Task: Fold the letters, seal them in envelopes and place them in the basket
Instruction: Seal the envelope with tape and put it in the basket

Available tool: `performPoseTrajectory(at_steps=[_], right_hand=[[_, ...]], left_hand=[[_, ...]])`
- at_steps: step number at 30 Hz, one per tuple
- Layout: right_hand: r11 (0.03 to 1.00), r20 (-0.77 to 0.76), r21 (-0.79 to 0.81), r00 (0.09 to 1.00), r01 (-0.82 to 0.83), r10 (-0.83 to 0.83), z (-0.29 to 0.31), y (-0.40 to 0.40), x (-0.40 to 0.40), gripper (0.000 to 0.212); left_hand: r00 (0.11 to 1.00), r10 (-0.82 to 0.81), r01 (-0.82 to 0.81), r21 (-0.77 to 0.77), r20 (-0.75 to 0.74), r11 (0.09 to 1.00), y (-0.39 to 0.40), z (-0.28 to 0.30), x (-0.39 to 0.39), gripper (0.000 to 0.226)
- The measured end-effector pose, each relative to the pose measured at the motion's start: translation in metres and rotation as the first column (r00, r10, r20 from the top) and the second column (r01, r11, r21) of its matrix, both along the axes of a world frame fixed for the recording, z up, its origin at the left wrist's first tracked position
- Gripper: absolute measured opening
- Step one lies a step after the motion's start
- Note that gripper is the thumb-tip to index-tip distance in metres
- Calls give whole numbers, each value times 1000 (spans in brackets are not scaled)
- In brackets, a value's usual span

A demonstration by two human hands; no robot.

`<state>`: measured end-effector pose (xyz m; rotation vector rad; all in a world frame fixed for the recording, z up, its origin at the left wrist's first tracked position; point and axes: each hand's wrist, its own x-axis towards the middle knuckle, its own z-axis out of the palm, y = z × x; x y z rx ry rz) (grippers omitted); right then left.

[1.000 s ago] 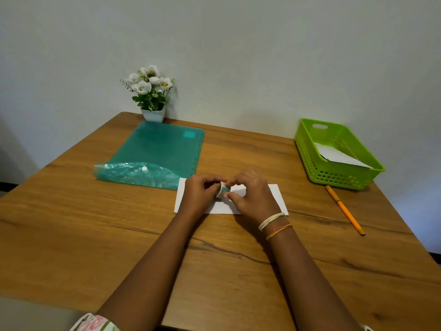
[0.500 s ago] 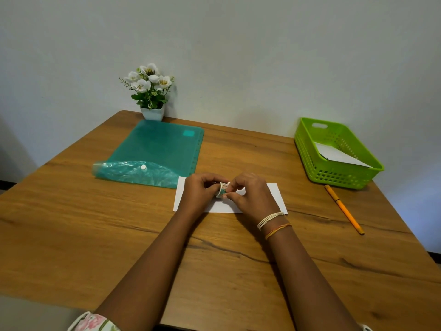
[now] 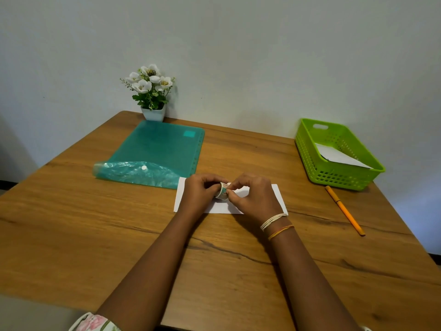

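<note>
A white envelope [image 3: 276,195] lies flat on the wooden table [image 3: 71,223], mostly covered by both hands. My left hand [image 3: 199,193] grips a small roll of patterned tape [image 3: 223,191] just above the envelope. My right hand [image 3: 254,195] pinches the roll's edge with thumb and forefinger. At the far right stands a green plastic basket [image 3: 307,151] with a white envelope [image 3: 338,156] inside it.
A teal plastic folder [image 3: 157,149] with its flap open lies behind the envelope on the left. A potted white flower [image 3: 151,91] stands against the wall. An orange pen [image 3: 344,210] lies to the right, in front of the basket.
Both hands stay over the envelope. The fingers have shifted slightly on the tape roll, which now sits a little further turned between them.
</note>
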<state>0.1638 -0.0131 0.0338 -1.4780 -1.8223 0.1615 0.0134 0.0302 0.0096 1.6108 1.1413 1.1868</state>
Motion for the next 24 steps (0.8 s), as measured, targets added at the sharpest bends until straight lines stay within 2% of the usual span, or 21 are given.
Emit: performPoseTrajectory(at_steps=[3, 10, 16, 19, 21, 24], right_hand=[[999, -20, 27, 1000, -21, 21, 1, -2, -1, 5], [995, -210, -33, 974, -99, 90, 3, -3, 5, 5], [982, -415, -111, 905, -150, 91, 4, -5, 8, 22], [978, -515, -121, 853, -168, 83, 5, -4, 11, 19], [985, -571, -123, 820, -121, 29, 4, -1, 13, 17], [990, -515, -140, 851, 37, -104, -1, 3, 17, 13]], left_hand=[[1000, -8, 8, 7, -12, 1000, 1, -2, -1, 26], [998, -7, 10, 45, -65, 999, 6, -6, -2, 22], [991, 33, -23, 73, -132, 997, 10, -11, 0, 18], [992, 43, -36, 67, -119, 997, 10, -13, 0, 18], [993, 49, -44, 56, -104, 997, 10, -13, 0, 19], [993, 76, -71, 54, -93, 996, 8, -12, 2, 20]])
